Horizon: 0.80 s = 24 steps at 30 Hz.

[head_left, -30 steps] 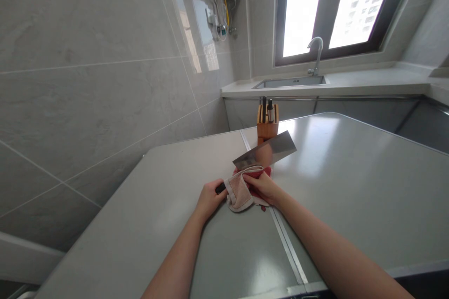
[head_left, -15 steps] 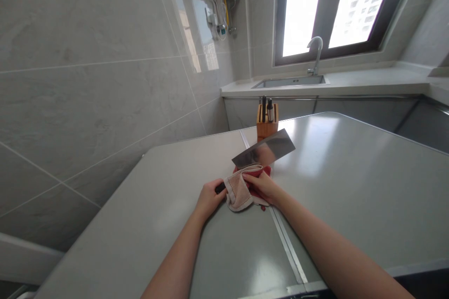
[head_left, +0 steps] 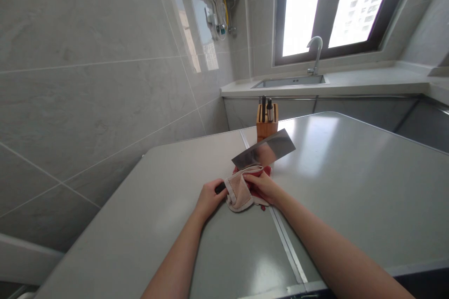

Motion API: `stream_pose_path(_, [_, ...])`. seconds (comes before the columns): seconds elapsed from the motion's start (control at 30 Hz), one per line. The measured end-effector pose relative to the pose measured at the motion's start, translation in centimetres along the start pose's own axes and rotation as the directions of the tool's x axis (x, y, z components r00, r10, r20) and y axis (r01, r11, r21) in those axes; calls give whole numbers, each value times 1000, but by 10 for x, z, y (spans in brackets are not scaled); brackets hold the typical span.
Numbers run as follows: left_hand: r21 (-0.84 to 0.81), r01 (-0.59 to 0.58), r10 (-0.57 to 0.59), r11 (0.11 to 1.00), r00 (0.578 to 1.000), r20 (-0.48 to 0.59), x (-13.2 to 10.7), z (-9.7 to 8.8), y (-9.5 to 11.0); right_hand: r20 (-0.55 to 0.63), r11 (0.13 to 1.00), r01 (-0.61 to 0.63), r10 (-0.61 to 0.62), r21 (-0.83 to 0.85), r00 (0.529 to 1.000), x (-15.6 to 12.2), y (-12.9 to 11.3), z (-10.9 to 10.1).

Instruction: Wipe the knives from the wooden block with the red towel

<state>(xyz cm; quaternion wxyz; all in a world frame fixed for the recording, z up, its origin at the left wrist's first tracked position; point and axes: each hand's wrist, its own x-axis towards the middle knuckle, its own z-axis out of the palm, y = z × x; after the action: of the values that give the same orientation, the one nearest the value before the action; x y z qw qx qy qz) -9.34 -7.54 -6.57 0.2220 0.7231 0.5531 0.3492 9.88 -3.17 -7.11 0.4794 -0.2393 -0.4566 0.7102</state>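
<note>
On my head-cam feed the cleaver (head_left: pixel 271 149) is about mid-table, roughly halfway btwn the near & far edges of the grey table (head_left: pixel 168 196), across the line of the metal seam strip (head_left: pixel 288 245); raised or resting, can't tell. Long axis slants: black handle (head_left: pixel 220 188) low toward the table's L side, blade's square end out toward the far R, flat side tilted & mirror-bright. L hand (head_left: pixel 209 199) has its fingers wrapped round the handle; R hand (head_left: pixel 265 188) is gripping a folded pink-and-red cloth (head_left: pixel 240 192), thumb on top, other fingertips buried, so can't tell how hard they press. Key relation: from the L fingers the blade lies fwd & to the R, roughly along the handle's line; from the R fingers it's just beyond, fwd, w/ part of the cloth btwn. So R is nearer the blade, L is on the handle. Handle-to-blade joint is hidden behind the cloth; cloth overlaps the blade's lower edge in view, contact unconfirmed. Wooden knife block (head_left: pixel 267 129), dark handles sticking up, stands past the blade nr the far edge; blade hides its foot, touching or not unclear.
</note>
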Motion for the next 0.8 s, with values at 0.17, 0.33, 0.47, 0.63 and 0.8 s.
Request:
stream_pose_path(0.17, [-3,5,-5,1000,1000,4,0,0,-1,0,1000,3,-3,6,1000,0,-1,0])
stream_pose_path(0.33, [8,4,-4,1000,1000,-1,0,0,-1,15,1000,-1,0,15,1000,0,0,0])
stream_pose_path(0.47, [10,1,-1,1000,1000,1,0,0,-1,-1,1000,2,-2,21,1000,0,0,0])
stream_pose_path(0.63, [12,1,-1,1000,1000,2,0,0,0,29,1000,11,-12,19,1000,0,-3,3])
stream_pose_path(0.8, [3,2,-2,1000,1000,-4,-1,0,0,48,999,43,-42,-5,998,-1,-6,5])
